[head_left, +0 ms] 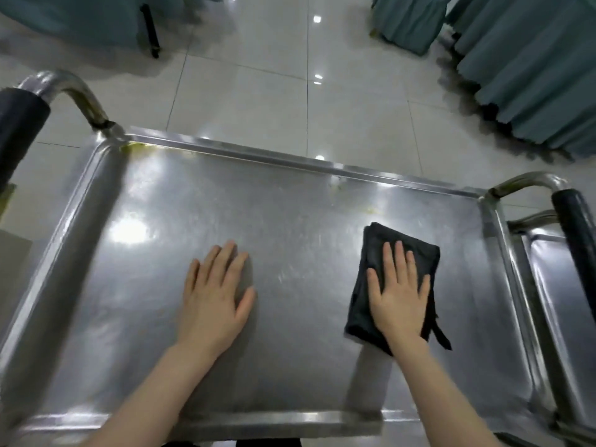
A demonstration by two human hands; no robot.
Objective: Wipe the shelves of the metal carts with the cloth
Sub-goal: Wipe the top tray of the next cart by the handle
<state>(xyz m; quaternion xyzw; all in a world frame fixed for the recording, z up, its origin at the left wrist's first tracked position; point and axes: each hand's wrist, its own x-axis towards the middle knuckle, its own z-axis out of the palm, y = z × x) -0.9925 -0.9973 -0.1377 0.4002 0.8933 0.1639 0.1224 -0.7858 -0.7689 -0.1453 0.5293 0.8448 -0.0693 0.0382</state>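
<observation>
So the cloth [374,240] is folded into a thick dark pad and sits on the top shelf [161,221] of the cart, toward its right edge, roughly midway between the near and far rims. The right hand [400,295] lies flat on it, fingers [400,253] straight and slightly spread, nothing pinched. My guess is that spreads the pressure over the whole pad so it drags evenly instead of bunching. The left hand [213,295] is palm-down on bare metal near the middle of the shelf, fingers straight and close together, thumb out; it looks like it's bracing the cart so it doesn't roll during the scrubbing. There's yellowish gunk [138,146] at the far left corner and bits along the far rim — probably where the wiping needs to go. A second cart [554,285] stands just past the right edge.
</observation>
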